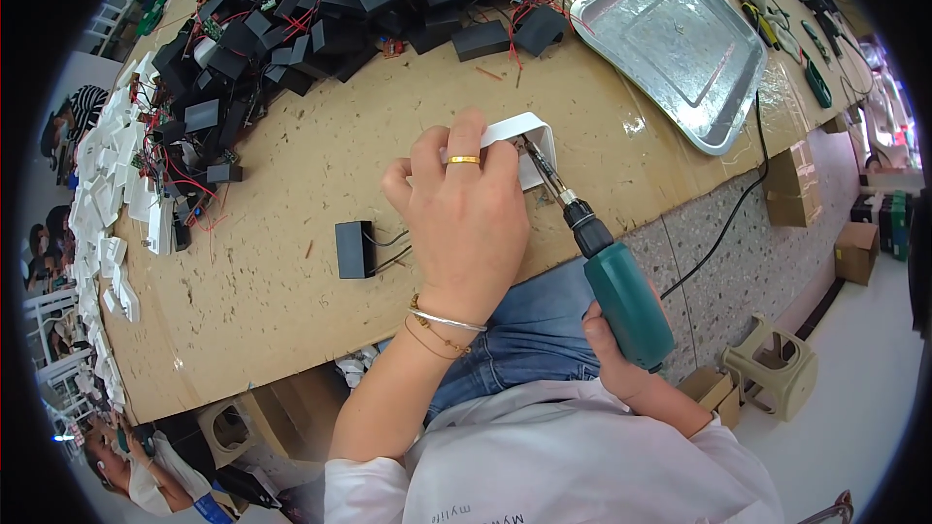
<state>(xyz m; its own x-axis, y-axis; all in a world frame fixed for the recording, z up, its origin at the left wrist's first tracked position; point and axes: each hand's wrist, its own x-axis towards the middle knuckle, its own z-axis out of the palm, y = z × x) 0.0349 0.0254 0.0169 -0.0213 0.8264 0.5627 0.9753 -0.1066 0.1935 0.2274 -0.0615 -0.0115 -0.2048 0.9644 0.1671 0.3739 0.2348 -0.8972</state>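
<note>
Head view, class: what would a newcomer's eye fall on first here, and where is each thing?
At the centre, the left hand presses down a white plastic housing while the right hand drives a teal electric screwdriver into it. A heap of black boxes with red wires fills the bench's far left, and a shiny metal tray lies at the upper right.

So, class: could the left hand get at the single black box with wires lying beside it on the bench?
Probably yes: the left hand holds the white housing, and the black box lies just beside it with nothing between.
</note>
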